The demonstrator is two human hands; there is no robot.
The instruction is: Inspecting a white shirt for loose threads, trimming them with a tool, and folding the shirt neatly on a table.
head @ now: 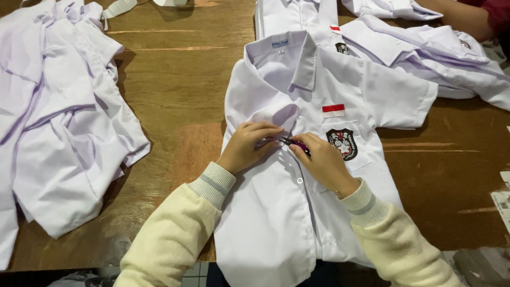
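A white short-sleeved shirt lies face up on the wooden table, collar away from me. It has a red-and-white patch and a dark crest badge on the chest pocket. My left hand pinches the fabric at the button placket just below the collar. My right hand holds a small purple-handled thread snipper, its tip pointing at the spot my left fingers pinch. Both wrists wear cream sleeves with striped cuffs.
A heap of white shirts covers the table's left side. More white shirts are stacked at the back right, where another person's arm rests. Paper tags lie at the right edge.
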